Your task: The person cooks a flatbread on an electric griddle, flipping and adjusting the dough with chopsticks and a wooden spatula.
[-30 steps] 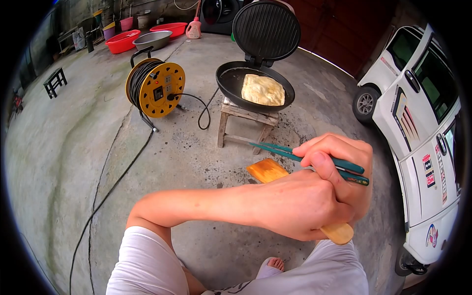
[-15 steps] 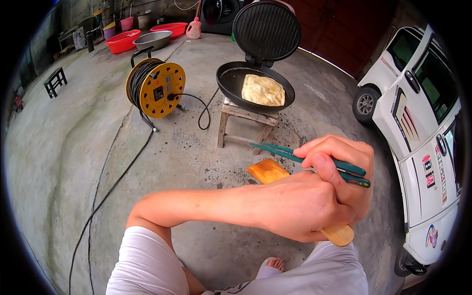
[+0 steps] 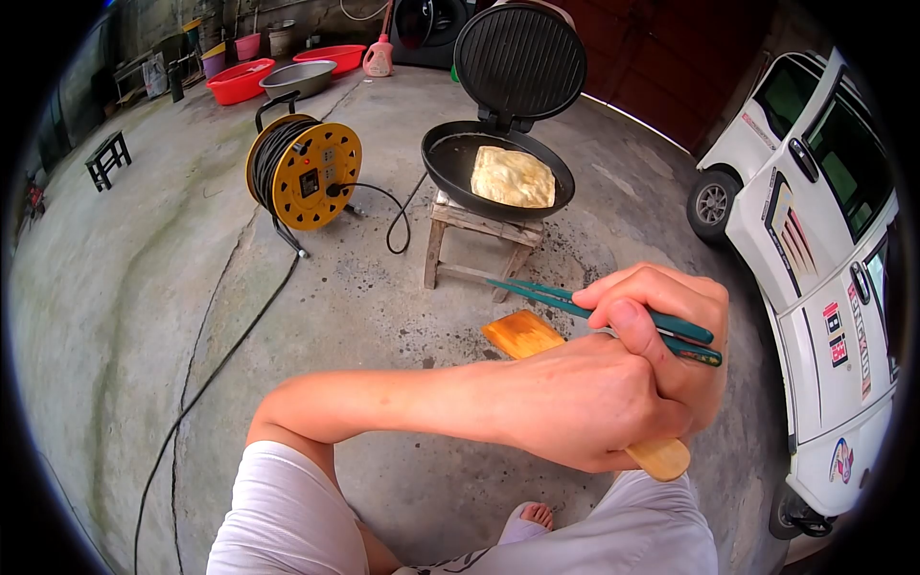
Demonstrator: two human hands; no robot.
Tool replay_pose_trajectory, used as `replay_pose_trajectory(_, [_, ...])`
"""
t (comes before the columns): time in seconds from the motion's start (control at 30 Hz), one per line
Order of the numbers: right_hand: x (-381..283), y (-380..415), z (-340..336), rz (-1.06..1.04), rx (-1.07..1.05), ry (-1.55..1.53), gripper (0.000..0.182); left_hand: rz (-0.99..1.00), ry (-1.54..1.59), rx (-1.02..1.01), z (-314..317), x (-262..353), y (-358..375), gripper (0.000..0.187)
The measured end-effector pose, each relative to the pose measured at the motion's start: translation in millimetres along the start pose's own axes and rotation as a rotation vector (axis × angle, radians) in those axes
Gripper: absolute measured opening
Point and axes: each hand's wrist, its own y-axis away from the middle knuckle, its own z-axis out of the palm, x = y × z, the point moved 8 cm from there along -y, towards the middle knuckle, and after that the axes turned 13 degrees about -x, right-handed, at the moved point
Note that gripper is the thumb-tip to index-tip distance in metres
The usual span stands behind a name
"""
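Observation:
My left hand (image 3: 594, 398) is closed round the wooden spatula (image 3: 522, 335); its flat blade points up and left, and its rounded handle end sticks out below the hand. Just behind and above, touching it, my right hand (image 3: 671, 307) grips green chopsticks (image 3: 546, 295), tips pointing left. Part of the right hand is hidden by the left. Beyond both hands, a folded, lightly browned flatbread (image 3: 513, 176) lies on the right side of the open black electric pan (image 3: 446, 158). The pan's ridged lid (image 3: 520, 62) stands upright.
A small wooden stool (image 3: 436, 240) carries the pan. To its left stands a yellow cable reel (image 3: 321, 206), its black cord running over the concrete. Basins (image 3: 297, 79) and a pink bottle (image 3: 379, 57) are at the back, a low stool (image 3: 108, 160) far left, a white vehicle (image 3: 815, 230) right.

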Motion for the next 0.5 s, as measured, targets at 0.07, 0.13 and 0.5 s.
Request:
replay_pose_trajectory(0.07, [-0.5, 0.1, 0.2, -0.007, 0.001, 0.001, 0.016, 0.003, 0.003, 0.002, 0.5, -0.3, 0.2, 0.016])
replay_pose_trajectory(0.13, [-1.1, 0.4, 0.2, -0.013, 0.000, 0.002, 0.016, 0.007, 0.007, 0.006, 0.9, -0.7, 0.2, 0.016])
replay_pose_trajectory(0.5, [-1.1, 0.2, 0.2, -0.021, -0.004, 0.003, 0.016, 0.016, -0.002, 0.016, -0.9, 0.6, 0.3, 0.015])
